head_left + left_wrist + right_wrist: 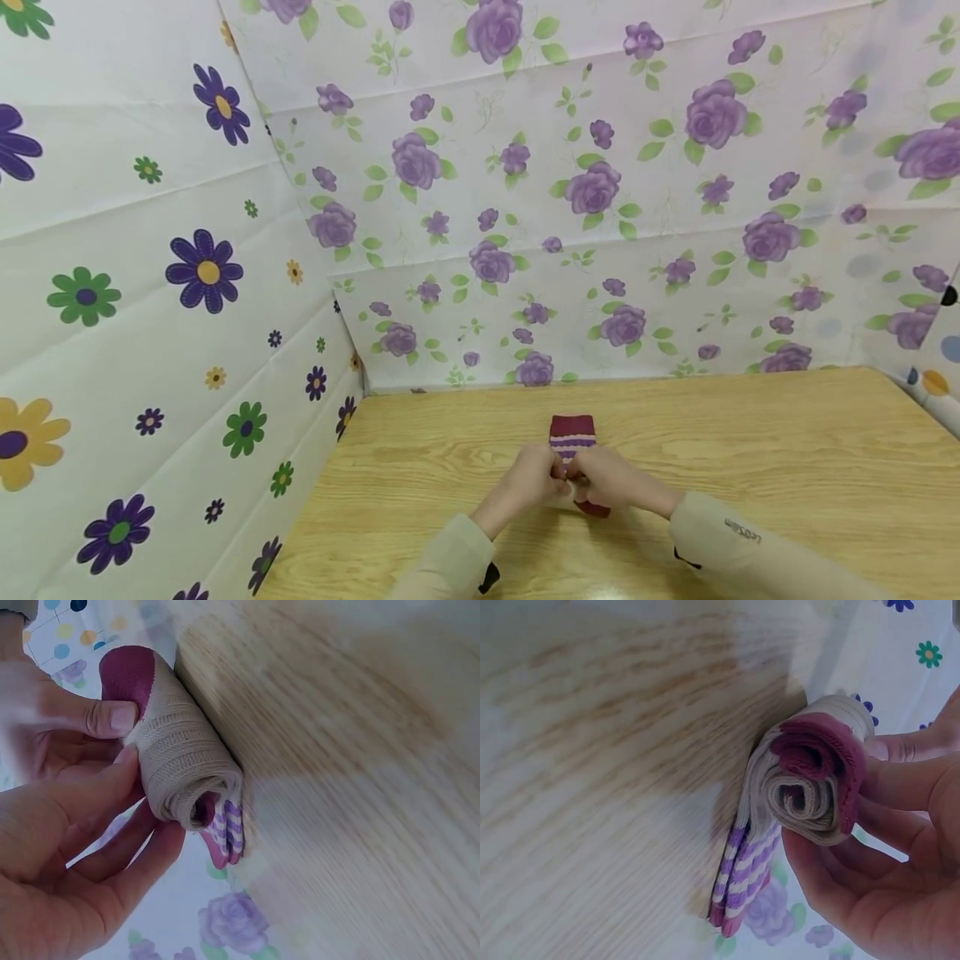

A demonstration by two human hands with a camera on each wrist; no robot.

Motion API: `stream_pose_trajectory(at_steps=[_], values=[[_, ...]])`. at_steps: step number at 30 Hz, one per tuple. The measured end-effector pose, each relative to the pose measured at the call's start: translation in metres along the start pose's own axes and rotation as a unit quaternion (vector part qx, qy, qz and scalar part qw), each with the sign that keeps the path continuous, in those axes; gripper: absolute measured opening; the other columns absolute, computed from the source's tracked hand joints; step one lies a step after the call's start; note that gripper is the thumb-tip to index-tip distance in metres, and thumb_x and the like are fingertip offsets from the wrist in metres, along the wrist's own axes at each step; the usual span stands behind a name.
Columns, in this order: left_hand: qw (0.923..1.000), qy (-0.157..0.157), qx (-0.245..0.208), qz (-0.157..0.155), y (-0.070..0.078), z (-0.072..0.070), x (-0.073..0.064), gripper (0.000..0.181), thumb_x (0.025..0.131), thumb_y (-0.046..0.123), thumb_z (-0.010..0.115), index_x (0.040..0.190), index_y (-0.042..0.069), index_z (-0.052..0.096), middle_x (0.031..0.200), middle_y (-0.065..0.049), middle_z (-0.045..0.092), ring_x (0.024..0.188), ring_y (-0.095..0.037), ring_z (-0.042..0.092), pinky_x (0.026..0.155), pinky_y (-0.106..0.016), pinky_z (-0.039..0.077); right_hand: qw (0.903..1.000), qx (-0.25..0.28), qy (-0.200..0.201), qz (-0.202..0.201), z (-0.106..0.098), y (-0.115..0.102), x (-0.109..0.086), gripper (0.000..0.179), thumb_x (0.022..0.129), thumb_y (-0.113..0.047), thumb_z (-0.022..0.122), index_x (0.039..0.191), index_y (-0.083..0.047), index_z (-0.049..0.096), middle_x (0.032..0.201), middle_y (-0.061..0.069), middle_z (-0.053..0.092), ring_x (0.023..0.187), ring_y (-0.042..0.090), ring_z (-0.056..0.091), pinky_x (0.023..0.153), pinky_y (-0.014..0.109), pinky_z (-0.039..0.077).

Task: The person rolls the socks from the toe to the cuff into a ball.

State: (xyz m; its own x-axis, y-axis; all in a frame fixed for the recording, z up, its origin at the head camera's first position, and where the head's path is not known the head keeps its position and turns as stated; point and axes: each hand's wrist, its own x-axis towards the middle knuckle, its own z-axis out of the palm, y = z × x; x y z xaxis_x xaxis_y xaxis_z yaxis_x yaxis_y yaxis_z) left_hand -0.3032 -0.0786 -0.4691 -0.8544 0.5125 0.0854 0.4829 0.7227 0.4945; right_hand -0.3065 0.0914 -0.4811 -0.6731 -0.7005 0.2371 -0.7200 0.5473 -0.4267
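A pair of socks, beige with maroon parts and a purple-and-white striped end, lies on the wooden table, partly rolled up. My left hand and right hand hold the roll from both sides, thumbs and fingers curled against it. From the left wrist, the beige ribbed roll shows a maroon heel at its far end. In the right wrist view, the spiral of layers faces the camera, and the striped part stretches flat along the table beyond it. The hands cover much of the roll in the head view.
The light wood table extends to both sides of the hands. A white cloth with purple roses hangs behind it, and another with daisies hangs at the left. A dotted cloth borders the right edge.
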Motion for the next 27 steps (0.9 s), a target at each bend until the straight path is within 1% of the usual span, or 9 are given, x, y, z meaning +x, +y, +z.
stream_pose_trajectory(at_steps=[3, 8, 11, 14, 17, 19, 21, 23, 27], values=[[0.9999, -0.008, 0.011, 0.007, -0.001, 0.0, -0.001, 0.031, 0.083, 0.006, 0.074, 0.056, 0.005, 0.06, 0.05, 0.006, 0.049, 0.047, -0.001, 0.031, 0.044, -0.013, 0.028, 0.9998, 0.011, -0.014, 0.01, 0.0, 0.003, 0.001, 0.02, 0.072, 0.012, 0.064, 0.071, -0.007, 0.066, 0.058, -0.008, 0.044, 0.053, 0.001, 0.029, 0.049, 0.016, 0.025], [0.9948, -0.036, 0.077, 0.056, 0.0, -0.003, -0.002, 0.044, 0.088, 0.007, 0.068, 0.053, 0.012, 0.041, 0.048, 0.008, 0.027, 0.045, -0.001, 0.02, 0.043, -0.014, 0.018, 0.9978, 0.039, -0.047, 0.024, -0.005, 0.006, 0.005, 0.017, 0.076, 0.01, 0.065, 0.07, -0.006, 0.066, 0.057, -0.01, 0.038, 0.052, 0.001, 0.027, 0.049, 0.017, 0.024], [0.9896, -0.051, 0.112, 0.075, 0.002, -0.005, -0.001, 0.045, 0.087, 0.01, 0.069, 0.056, 0.015, 0.036, 0.051, 0.009, 0.025, 0.048, -0.001, 0.022, 0.045, -0.014, 0.02, 0.996, 0.057, -0.063, 0.028, -0.009, 0.008, 0.008, 0.015, 0.078, 0.009, 0.065, 0.071, -0.004, 0.066, 0.057, -0.01, 0.039, 0.052, 0.001, 0.028, 0.049, 0.018, 0.024], [0.9861, -0.058, 0.133, 0.08, 0.004, -0.007, -0.001, 0.043, 0.085, 0.011, 0.072, 0.059, 0.013, 0.038, 0.055, 0.009, 0.028, 0.053, -0.003, 0.026, 0.049, -0.015, 0.023, 0.9942, 0.064, -0.079, 0.035, -0.01, 0.012, 0.012, 0.012, 0.08, 0.007, 0.065, 0.075, -0.003, 0.069, 0.059, -0.009, 0.047, 0.053, 0.002, 0.032, 0.05, 0.018, 0.027], [0.9825, -0.06, 0.158, 0.078, 0.004, -0.007, -0.001, 0.036, 0.082, 0.009, 0.076, 0.062, 0.011, 0.045, 0.059, 0.009, 0.037, 0.059, -0.004, 0.031, 0.054, -0.015, 0.027, 0.9923, 0.066, -0.093, 0.049, -0.009, 0.015, 0.014, 0.01, 0.084, 0.003, 0.066, 0.087, -0.002, 0.074, 0.068, -0.005, 0.063, 0.057, 0.001, 0.04, 0.053, 0.017, 0.037], [0.982, -0.063, 0.163, 0.072, 0.004, -0.007, 0.0, 0.029, 0.079, 0.007, 0.078, 0.065, 0.008, 0.052, 0.062, 0.008, 0.044, 0.061, -0.004, 0.034, 0.055, -0.016, 0.029, 0.9911, 0.069, -0.099, 0.055, -0.009, 0.018, 0.014, 0.011, 0.085, 0.0, 0.066, 0.092, -0.002, 0.075, 0.073, -0.002, 0.069, 0.059, 0.001, 0.045, 0.056, 0.018, 0.042], [0.982, -0.066, 0.164, 0.068, 0.004, -0.007, 0.0, 0.021, 0.076, 0.006, 0.08, 0.07, 0.006, 0.06, 0.066, 0.006, 0.054, 0.062, -0.003, 0.036, 0.056, -0.015, 0.032, 0.99, 0.075, -0.106, 0.055, -0.009, 0.02, 0.015, 0.009, 0.086, -0.002, 0.066, 0.09, -0.003, 0.074, 0.071, -0.004, 0.067, 0.059, 0.001, 0.044, 0.056, 0.017, 0.041], [0.9836, -0.066, 0.154, 0.067, 0.003, -0.006, 0.002, 0.015, 0.075, 0.006, 0.081, 0.074, 0.005, 0.066, 0.071, 0.004, 0.061, 0.063, -0.002, 0.039, 0.057, -0.013, 0.035, 0.9892, 0.083, -0.113, 0.044, -0.01, 0.023, 0.015, 0.008, 0.086, -0.002, 0.066, 0.08, -0.002, 0.071, 0.063, -0.008, 0.057, 0.055, 0.0, 0.039, 0.052, 0.017, 0.036], [0.9863, -0.067, 0.131, 0.075, 0.0, -0.007, 0.005, 0.011, 0.075, 0.007, 0.082, 0.076, 0.006, 0.071, 0.073, 0.003, 0.066, 0.063, -0.001, 0.038, 0.058, -0.012, 0.034, 0.9856, 0.106, -0.128, 0.031, -0.013, 0.026, 0.017, 0.019, 0.087, -0.001, 0.065, 0.068, -0.004, 0.061, 0.058, -0.011, 0.038, 0.052, 0.001, 0.03, 0.05, 0.018, 0.027]])
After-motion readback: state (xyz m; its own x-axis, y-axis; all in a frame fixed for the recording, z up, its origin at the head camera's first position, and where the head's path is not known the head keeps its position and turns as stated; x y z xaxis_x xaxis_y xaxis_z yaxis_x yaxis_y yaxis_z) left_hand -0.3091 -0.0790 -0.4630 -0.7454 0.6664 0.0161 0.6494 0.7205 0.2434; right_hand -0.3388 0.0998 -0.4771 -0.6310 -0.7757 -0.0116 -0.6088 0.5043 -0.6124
